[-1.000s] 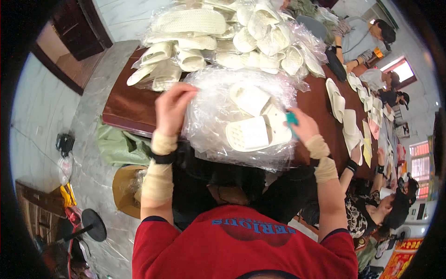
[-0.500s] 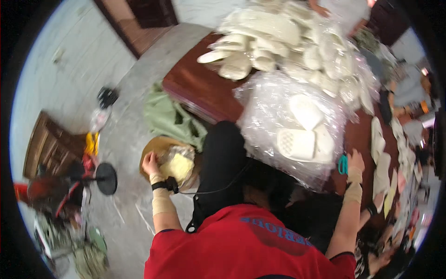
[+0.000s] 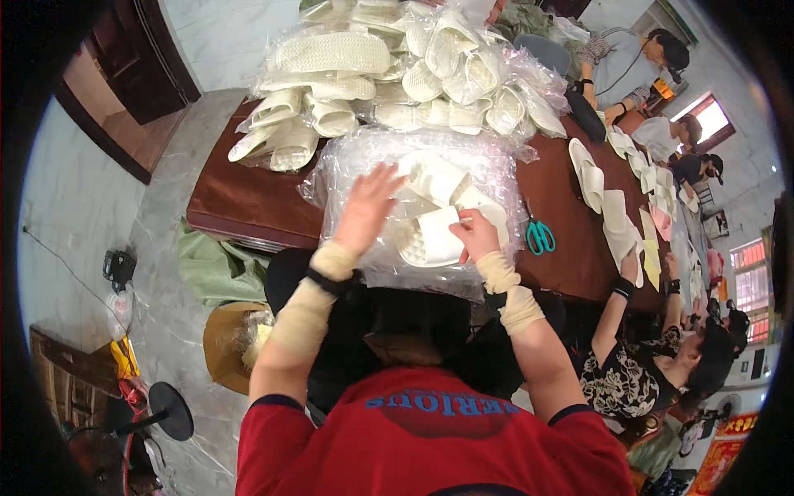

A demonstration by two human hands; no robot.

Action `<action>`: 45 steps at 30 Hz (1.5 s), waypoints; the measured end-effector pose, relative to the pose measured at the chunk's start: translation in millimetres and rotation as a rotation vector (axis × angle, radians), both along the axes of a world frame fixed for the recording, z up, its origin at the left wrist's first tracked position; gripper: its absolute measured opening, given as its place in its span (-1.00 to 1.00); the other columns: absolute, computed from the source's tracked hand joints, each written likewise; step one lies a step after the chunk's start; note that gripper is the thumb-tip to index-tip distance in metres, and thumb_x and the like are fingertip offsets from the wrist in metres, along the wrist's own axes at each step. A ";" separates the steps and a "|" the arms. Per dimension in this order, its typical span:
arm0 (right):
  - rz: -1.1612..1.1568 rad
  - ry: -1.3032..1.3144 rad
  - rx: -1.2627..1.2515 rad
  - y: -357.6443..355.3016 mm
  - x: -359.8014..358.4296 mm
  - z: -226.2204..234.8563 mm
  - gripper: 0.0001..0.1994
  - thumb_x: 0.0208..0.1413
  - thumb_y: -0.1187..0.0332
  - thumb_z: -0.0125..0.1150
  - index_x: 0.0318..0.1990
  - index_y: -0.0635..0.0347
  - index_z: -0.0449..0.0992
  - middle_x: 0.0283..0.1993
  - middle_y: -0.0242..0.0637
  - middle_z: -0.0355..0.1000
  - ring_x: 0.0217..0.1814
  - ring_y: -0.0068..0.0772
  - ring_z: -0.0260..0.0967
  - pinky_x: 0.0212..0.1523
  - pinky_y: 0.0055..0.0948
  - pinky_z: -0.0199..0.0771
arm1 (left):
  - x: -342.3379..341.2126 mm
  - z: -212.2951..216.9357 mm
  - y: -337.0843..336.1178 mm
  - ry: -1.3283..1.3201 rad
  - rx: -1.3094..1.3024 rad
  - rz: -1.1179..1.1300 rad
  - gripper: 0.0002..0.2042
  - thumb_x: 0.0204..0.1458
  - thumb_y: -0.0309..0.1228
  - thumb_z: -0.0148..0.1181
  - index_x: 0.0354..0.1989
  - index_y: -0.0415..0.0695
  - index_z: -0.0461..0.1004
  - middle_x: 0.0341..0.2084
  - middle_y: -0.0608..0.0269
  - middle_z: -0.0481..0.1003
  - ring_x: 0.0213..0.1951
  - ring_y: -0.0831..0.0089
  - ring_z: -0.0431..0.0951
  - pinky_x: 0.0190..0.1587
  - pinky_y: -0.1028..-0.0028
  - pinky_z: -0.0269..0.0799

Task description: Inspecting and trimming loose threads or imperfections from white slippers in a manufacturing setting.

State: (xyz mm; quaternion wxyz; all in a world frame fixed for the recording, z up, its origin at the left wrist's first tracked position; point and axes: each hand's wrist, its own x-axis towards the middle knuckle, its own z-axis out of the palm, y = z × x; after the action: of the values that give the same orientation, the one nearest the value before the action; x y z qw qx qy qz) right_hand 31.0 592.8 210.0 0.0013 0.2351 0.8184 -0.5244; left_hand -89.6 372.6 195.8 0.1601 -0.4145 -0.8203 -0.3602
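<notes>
A pair of white slippers lies on a stack of clear plastic bags (image 3: 347, 165) in front of me. My left hand (image 3: 370, 207) is open, fingers stretched, just left of the slippers and over the plastic. My right hand (image 3: 477, 235) has its fingers closed on the right side of the near slipper (image 3: 430, 238), whose textured footbed faces left. Behind it sits the far slipper (image 3: 438, 177), turned at an angle. Teal-handled scissors (image 3: 540, 237) rest on the brown table, right of the plastic and apart from my hand.
Bagged white slippers (image 3: 331, 54) are heaped at the table's far side. More slippers (image 3: 614, 217) line the right side, where co-workers sit and stand. On the floor at left are a cardboard box (image 3: 222, 347) with plastic inside and a green sack (image 3: 217, 266).
My left hand has moved from the cardboard box up to the slippers. My right hand has left the scissors' side and come to the near slipper. The view has turned right.
</notes>
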 end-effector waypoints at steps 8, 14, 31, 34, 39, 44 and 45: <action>0.270 -0.144 0.114 22.4 6.3 20.2 -0.62 0.04 0.11 0.30 -0.16 0.23 0.46 -0.31 -0.17 0.51 -0.48 -0.34 0.44 -0.50 -0.38 0.38 | -29.7 -89.5 58.3 -0.196 -0.272 0.138 -0.47 0.17 -0.39 0.01 0.35 0.06 0.14 0.40 0.36 0.02 0.42 0.29 -0.02 0.40 0.08 -0.19; 1.132 -0.346 0.231 56.8 39.7 152.9 -0.57 0.03 0.02 0.31 -0.06 0.07 0.47 -0.33 -0.20 0.46 -0.31 -0.34 0.43 -0.27 -0.40 0.41 | -27.3 -95.6 59.1 -0.120 -0.118 0.169 -0.49 0.15 -0.41 0.01 0.32 0.10 0.20 0.39 0.20 0.04 0.38 0.32 0.07 0.40 0.11 -0.15; 1.031 0.096 0.860 87.1 -62.8 35.2 -0.62 -0.07 0.17 0.33 -0.07 -0.01 0.46 -0.11 -0.16 0.36 -0.01 -0.05 0.37 -0.05 -0.17 0.38 | -27.3 -82.3 56.5 -0.221 -0.046 0.134 -0.38 0.05 -0.53 0.07 0.35 -0.08 0.09 0.37 0.15 0.08 0.38 0.30 0.07 0.40 0.13 -0.17; 0.885 0.143 0.850 116.1 -45.8 53.9 -0.64 -0.07 0.17 0.33 -0.12 0.07 0.46 -0.16 -0.18 0.36 -0.08 -0.05 0.37 -0.11 -0.18 0.38 | -25.3 -81.5 56.9 -0.226 -0.002 0.141 -0.39 0.08 -0.51 0.06 0.36 -0.09 0.08 0.38 0.13 0.05 0.38 0.28 0.06 0.40 0.12 -0.16; 0.611 0.165 1.037 220.4 -21.6 99.4 -0.64 -0.04 0.16 0.30 -0.12 0.09 0.45 -0.19 -0.17 0.38 -0.12 -0.02 0.39 -0.13 -0.18 0.40 | -26.2 -84.0 58.3 -0.145 -0.103 0.164 -0.42 0.13 -0.45 0.06 0.36 -0.08 0.09 0.38 0.13 0.04 0.38 0.27 0.07 0.40 0.12 -0.15; 0.266 -0.373 1.358 289.1 -22.6 110.1 -0.70 0.07 0.13 0.18 -0.07 -0.02 0.43 -0.14 -0.19 0.39 -0.10 -0.04 0.41 -0.10 -0.14 0.41 | -25.4 -83.1 59.2 -0.153 -0.115 0.167 -0.45 0.13 -0.45 0.06 0.33 -0.10 0.13 0.37 0.13 0.06 0.38 0.27 0.06 0.40 0.11 -0.15; 0.283 -0.241 1.361 291.9 -32.1 107.6 -0.71 0.08 0.13 0.17 -0.07 -0.02 0.43 -0.15 -0.19 0.39 -0.10 -0.05 0.41 -0.10 -0.14 0.41 | -25.5 -82.2 58.9 -0.151 -0.121 0.174 -0.45 0.12 -0.45 0.06 0.33 -0.10 0.14 0.37 0.13 0.07 0.39 0.27 0.06 0.40 0.11 -0.15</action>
State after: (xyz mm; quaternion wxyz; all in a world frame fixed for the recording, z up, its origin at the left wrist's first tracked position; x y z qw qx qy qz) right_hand -1.1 884.7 317.6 0.0129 0.1313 0.9815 0.1389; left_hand -115.1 431.5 113.6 0.1033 -0.3222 -0.8831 -0.3251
